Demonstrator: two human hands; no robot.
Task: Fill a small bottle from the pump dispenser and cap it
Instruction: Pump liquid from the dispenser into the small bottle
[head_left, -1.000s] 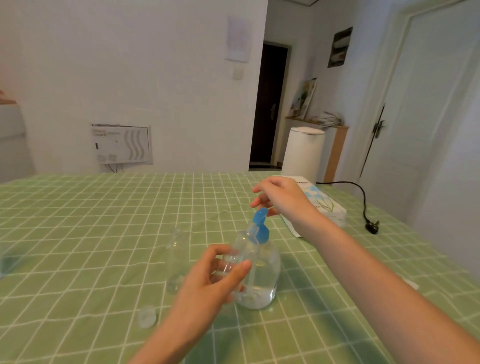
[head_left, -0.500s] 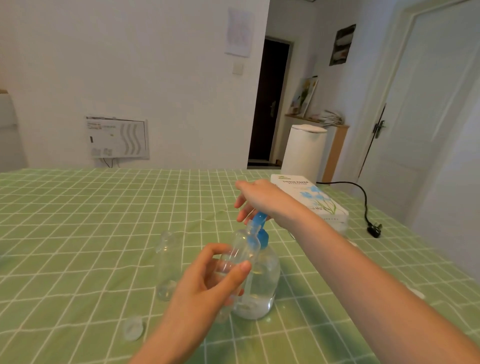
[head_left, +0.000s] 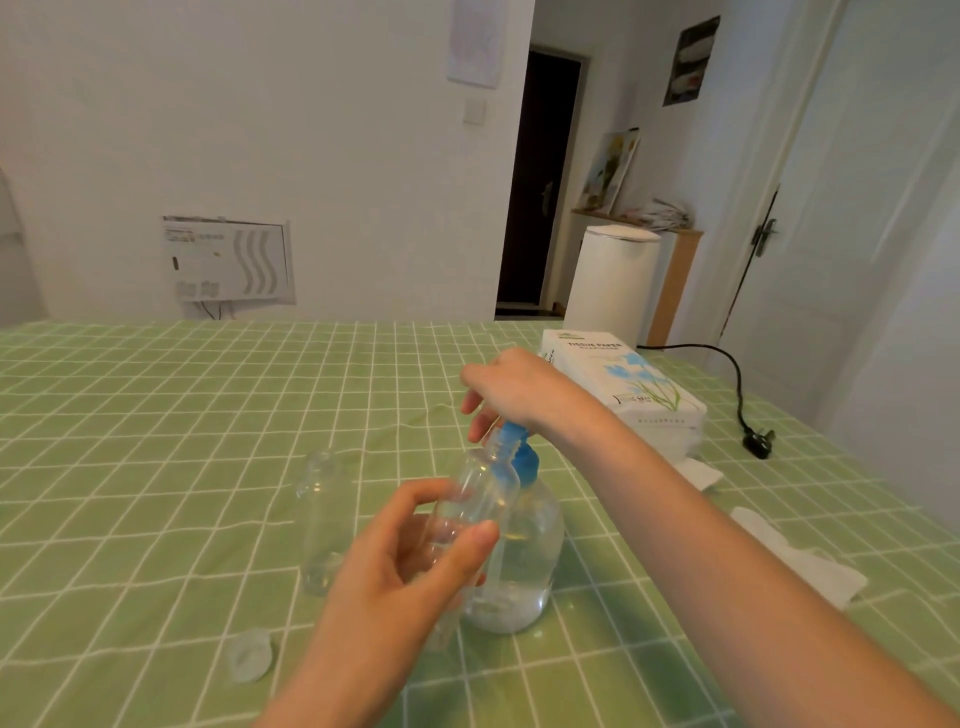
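The left hand (head_left: 400, 566) has its grip clamped round the small bottle (head_left: 480, 493), neck tilted to the spout of the pump dispenser (head_left: 524, 551) on the worktop (head_left: 156, 467). The right hand (head_left: 519, 389) rests atop the pump, grip slack.

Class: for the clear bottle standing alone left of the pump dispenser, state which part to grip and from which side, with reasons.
Grip the standing bottle round its straight middle, below the narrow neck, probably from its left: it stands upright, and the left hand with the held bottle and the dispenser crowd its right.
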